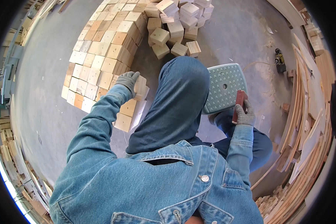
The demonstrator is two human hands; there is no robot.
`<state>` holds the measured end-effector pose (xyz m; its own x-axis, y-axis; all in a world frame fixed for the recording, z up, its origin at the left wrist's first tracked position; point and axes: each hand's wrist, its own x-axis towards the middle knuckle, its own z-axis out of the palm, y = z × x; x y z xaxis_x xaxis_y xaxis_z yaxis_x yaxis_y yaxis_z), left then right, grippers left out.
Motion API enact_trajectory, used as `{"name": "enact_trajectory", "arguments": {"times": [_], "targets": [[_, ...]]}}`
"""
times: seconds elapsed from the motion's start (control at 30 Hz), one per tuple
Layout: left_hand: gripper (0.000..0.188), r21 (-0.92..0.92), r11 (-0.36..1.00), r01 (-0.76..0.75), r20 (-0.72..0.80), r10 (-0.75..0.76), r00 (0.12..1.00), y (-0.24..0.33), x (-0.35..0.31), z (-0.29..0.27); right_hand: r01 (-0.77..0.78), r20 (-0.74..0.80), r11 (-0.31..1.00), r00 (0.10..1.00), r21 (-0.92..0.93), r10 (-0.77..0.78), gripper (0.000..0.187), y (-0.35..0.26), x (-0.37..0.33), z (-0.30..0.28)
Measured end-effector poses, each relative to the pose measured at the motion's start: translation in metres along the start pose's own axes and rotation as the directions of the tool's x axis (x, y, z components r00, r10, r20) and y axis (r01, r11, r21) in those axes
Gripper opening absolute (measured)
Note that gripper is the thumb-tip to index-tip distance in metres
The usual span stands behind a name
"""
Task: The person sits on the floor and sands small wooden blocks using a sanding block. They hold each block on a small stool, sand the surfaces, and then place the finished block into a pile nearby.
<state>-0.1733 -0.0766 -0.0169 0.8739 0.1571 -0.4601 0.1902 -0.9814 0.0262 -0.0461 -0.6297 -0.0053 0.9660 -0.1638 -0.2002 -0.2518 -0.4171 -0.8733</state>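
The gloved left hand (127, 83) is half closed, fingers curled over a pale wooden block (140, 89) at the near right corner of the stack (100, 59) on the floor (44, 93). The gloved right hand (245, 113) closes around a reddish-brown bar (240, 100), which overlaps the near right corner of the green stool (221, 76). Loose blocks (175, 30) lie beyond the stack's right edge.

Bright light, soft shadows, lower-left glare, curved fisheye edges
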Motion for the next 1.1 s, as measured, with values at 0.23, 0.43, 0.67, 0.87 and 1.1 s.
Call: {"name": "enact_trajectory", "arguments": {"times": [0.23, 0.43, 0.67, 0.87, 1.1], "targets": [[0.116, 0.219, 0.971, -0.092, 0.107, 0.07, 0.992, 0.008, 0.011, 0.007, -0.006, 0.011, 0.999, 1.0, -0.038, 0.007, 0.062, 0.01, 0.006, 0.001], [0.109, 0.259, 0.961, -0.1, 0.144, 0.064, 0.988, 0.011, 0.011, 0.011, -0.035, 0.018, 0.999, 0.999, -0.023, 0.036, 0.061, -0.008, -0.002, 0.006], [0.098, 0.281, 0.957, -0.076, 0.144, 0.036, 0.989, 0.021, 0.014, 0.007, 0.0, 0.024, 0.998, 1.0, -0.066, 0.002, 0.061, 0.007, 0.003, 0.0], [0.089, 0.334, 0.937, -0.105, 0.193, 0.041, 0.98, 0.008, 0.009, 0.011, -0.01, 0.029, 0.998, 1.0, -0.06, 0.011, 0.062, 0.007, 0.004, 0.002], [0.085, 0.277, 0.958, -0.08, 0.208, 0.022, 0.978, 0.001, 0.007, 0.013, -0.022, 0.051, 0.999, 0.998, 0.03, 0.02, 0.063, 0.007, 0.003, 0.005]]}}
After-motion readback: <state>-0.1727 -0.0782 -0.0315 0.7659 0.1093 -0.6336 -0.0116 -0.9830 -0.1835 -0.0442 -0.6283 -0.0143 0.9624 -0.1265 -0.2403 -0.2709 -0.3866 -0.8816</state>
